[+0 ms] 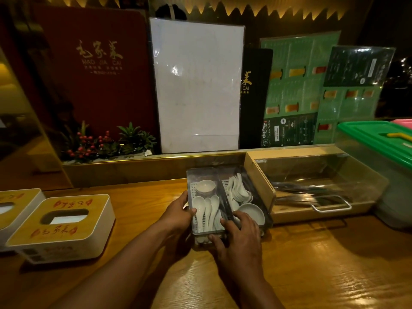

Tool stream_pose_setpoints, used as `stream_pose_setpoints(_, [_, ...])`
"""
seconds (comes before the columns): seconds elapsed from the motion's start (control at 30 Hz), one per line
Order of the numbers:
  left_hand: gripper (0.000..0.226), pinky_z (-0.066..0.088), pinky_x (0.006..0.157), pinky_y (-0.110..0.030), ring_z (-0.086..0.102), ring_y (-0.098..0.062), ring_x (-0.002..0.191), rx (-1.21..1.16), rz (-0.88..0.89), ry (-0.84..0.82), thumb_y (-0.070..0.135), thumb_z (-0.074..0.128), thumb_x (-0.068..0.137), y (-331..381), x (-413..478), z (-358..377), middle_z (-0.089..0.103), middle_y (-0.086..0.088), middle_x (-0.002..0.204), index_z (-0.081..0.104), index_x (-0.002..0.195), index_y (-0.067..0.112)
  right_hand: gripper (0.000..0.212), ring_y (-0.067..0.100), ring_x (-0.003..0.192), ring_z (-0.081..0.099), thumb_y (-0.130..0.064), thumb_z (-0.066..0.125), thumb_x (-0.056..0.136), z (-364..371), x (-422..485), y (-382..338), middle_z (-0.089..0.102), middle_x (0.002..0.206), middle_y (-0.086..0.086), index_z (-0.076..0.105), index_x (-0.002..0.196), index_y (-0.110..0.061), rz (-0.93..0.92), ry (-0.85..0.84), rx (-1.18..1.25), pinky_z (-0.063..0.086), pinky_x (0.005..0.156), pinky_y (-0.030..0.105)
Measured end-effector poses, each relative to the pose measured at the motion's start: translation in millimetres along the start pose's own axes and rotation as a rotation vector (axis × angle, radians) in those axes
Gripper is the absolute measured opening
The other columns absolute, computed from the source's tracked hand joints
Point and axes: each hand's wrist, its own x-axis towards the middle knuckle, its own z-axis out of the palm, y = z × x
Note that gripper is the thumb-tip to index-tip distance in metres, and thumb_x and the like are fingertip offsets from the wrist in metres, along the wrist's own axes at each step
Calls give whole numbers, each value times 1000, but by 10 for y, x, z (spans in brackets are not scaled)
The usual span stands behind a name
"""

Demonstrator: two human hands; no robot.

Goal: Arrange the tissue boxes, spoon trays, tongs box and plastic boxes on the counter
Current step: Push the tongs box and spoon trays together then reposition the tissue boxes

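Observation:
Two clear spoon trays stand side by side on the wooden counter. The left spoon tray holds white spoons and a small bowl; the right spoon tray holds spoons and a bowl too. My left hand grips the left tray's left wall. My right hand grips its front edge, fingers over the rim between the two trays. The tongs box, wood with a clear lid, sits just right of them. Two tissue boxes stand at the left, one near and one at the edge. A green-lidded plastic box is far right.
Menus and a white laminated sheet lean against the back ledge. A small plant with red berries stands on the ledge at the left. A pink lid peeks behind the green one. Bare wooden counter spreads in front.

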Motion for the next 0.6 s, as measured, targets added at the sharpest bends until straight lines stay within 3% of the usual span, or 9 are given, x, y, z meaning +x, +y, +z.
stream_pose_setpoints(0.1, [60, 61, 79, -33, 60, -16, 111, 49, 39, -26, 8, 53, 101, -4, -34, -50, 57, 6, 145, 40, 148, 43, 52, 18, 140, 27, -61, 67, 81, 11, -1, -9, 39, 149, -7, 59, 127, -40, 11, -4, -8, 38, 110, 42])
stream_pose_setpoints(0.17, [62, 60, 88, -42, 61, -20, 120, 66, 57, -39, 12, 55, 101, -8, -89, -71, 52, 9, 149, 35, 150, 44, 53, 19, 140, 28, -62, 67, 80, 7, 15, 2, 39, 149, -5, 58, 128, -39, 1, -17, -31, 37, 111, 44])
stream_pose_setpoints(0.23, [70, 54, 97, -45, 53, -25, 134, 101, 67, -32, 18, 58, 100, -13, -184, -125, 40, 16, 152, 23, 156, 42, 61, 21, 141, 29, -66, 66, 77, -1, 30, -11, 39, 150, -3, 57, 130, -38, 2, -48, -91, 36, 112, 46])
stream_pose_setpoints(0.33, [83, 47, 107, -44, 42, -21, 143, 183, 144, 15, 27, 65, 97, -62, -292, -375, 29, 8, 164, 12, 159, 36, 64, 22, 136, 36, -66, 67, 75, 20, 5, -196, 45, 144, 2, 58, 128, -32, -31, -11, -95, 41, 109, 46])
stream_pose_setpoints(0.47, [74, 49, 106, -45, 48, -15, 137, 415, 336, 71, 33, 70, 92, -113, -476, -1089, 45, 2, 155, 33, 155, 32, 52, 20, 117, 52, -61, 64, 80, 266, -139, -899, 57, 124, 3, 63, 117, -26, -197, 50, 96, 49, 95, 40])
stream_pose_setpoints(0.6, [53, 52, 100, -41, 58, -16, 125, 601, 458, 139, 33, 71, 89, -173, -686, -1954, 60, 3, 140, 56, 140, 31, 57, 19, 116, 53, -62, 60, 85, 688, -269, -1806, 55, 126, -3, 52, 133, -31, -280, -132, 191, 48, 94, 41])
